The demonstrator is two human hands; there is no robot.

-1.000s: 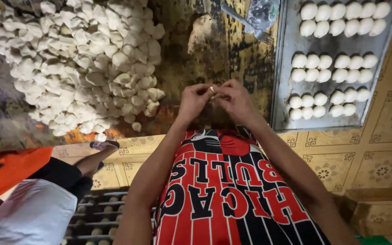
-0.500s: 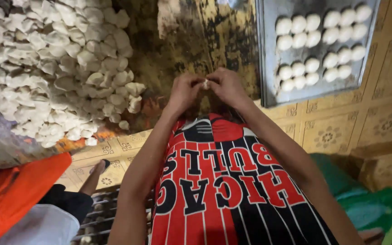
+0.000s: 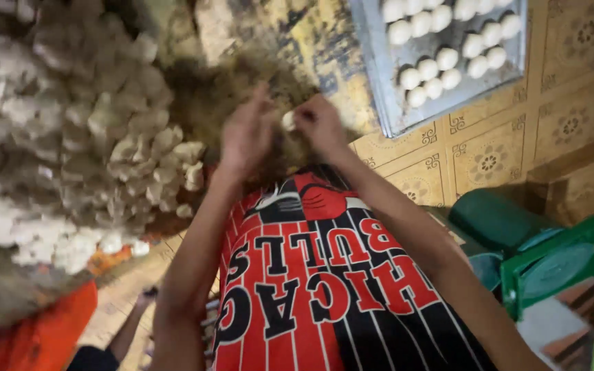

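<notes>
Garlic cloves, pale and peeled-looking, lie in a big heap (image 3: pixel 70 158) at the left on the tiled floor (image 3: pixel 510 137). Next in size, a grey metal tray (image 3: pixel 448 55) at upper right carries rows of white balls. Smaller, the left hand (image 3: pixel 245 134) and right hand (image 3: pixel 321 124) meet above the person's red jersey, fingers pinched together on one small white piece (image 3: pixel 288 120) between them, though blur hides the exact grip.

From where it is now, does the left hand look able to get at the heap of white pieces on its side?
Probably yes. The left hand is pinching a small white piece with the right hand, but the heap lies just beside it with nothing between.
</notes>
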